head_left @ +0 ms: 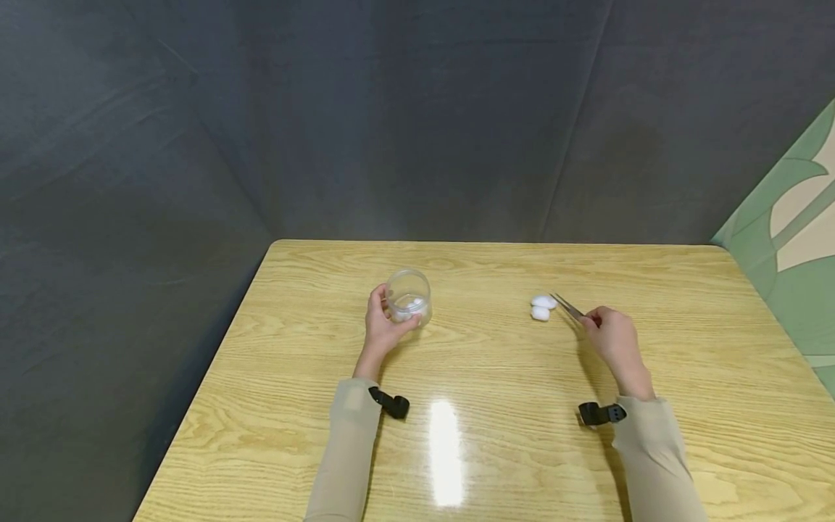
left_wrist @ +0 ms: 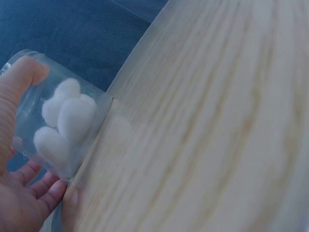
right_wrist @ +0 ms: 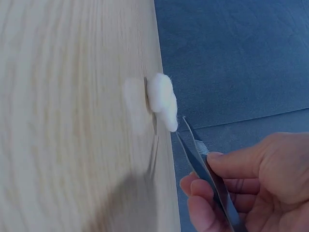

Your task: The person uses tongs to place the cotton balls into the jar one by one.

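Observation:
My left hand [head_left: 385, 325] grips a clear plastic jar [head_left: 409, 284], thumb on the near side and fingers around the far side. Several white cotton balls [left_wrist: 75, 118] lie inside the jar, which stands upright on the table. In my right hand [head_left: 615, 341] a pair of metal tweezers [right_wrist: 206, 171] is pinched between thumb and fingers. The tweezer tips are apart, with nothing between them, close beside loose cotton balls [head_left: 541, 313] on the table. In the right wrist view those cotton balls [right_wrist: 161, 99] overlap, so one partly hides another.
Both hands work over a light wood table [head_left: 483, 362]. A dark cloth [head_left: 417, 130] hangs behind its far edge and on the left. A green leaf-patterned panel [head_left: 805, 290] borders the right side. Black wrist cameras [head_left: 394, 406] are strapped over both sleeves.

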`<state>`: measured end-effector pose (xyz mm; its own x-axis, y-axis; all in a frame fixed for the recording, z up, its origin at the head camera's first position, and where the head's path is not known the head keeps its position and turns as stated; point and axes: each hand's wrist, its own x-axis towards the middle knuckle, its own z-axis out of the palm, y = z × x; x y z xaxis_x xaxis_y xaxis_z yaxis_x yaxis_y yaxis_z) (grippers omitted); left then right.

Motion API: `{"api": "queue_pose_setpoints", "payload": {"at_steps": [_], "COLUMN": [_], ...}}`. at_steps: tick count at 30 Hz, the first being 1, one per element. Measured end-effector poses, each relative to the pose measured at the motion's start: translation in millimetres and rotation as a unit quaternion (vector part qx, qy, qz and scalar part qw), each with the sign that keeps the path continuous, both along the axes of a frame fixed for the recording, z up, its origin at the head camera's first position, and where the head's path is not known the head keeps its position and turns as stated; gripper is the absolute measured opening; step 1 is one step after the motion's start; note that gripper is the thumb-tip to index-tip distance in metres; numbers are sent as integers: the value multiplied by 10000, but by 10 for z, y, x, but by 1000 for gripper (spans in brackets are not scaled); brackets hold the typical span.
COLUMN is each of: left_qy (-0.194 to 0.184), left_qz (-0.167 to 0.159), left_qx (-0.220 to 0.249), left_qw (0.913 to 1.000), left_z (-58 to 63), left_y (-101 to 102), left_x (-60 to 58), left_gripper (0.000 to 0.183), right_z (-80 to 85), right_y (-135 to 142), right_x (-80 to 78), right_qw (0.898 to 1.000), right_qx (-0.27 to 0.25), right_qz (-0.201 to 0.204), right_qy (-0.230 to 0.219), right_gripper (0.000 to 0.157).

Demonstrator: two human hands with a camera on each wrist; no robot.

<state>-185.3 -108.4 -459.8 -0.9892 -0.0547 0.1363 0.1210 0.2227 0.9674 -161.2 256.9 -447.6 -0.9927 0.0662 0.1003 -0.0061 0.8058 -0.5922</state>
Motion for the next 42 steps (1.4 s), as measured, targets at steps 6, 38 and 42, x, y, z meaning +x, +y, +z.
{"api": "queue_pose_setpoints", "payload": {"at_steps": [6, 38, 42], "left_qy": [6, -11, -8], "left_qz": [10, 39, 32], "left_qx": [-22, -44, -42], "left_qw": [10000, 10000, 10000], "left_z": [-12, -29, -29], "left_y": [-3, -2, -2], "left_x": [-5, -9, -8], "left_gripper": [78, 79, 79], "right_z": [-15, -61, -45], "right_y": [20, -81, -88], "right_x": [36, 6, 3], "right_qw": [9997, 9968, 9974], "right_qx": [-74, -345, -348], "right_qz": [-106, -267, -327], "right_qy": [-212, -669, -537], "right_gripper": [22, 20, 21]}}
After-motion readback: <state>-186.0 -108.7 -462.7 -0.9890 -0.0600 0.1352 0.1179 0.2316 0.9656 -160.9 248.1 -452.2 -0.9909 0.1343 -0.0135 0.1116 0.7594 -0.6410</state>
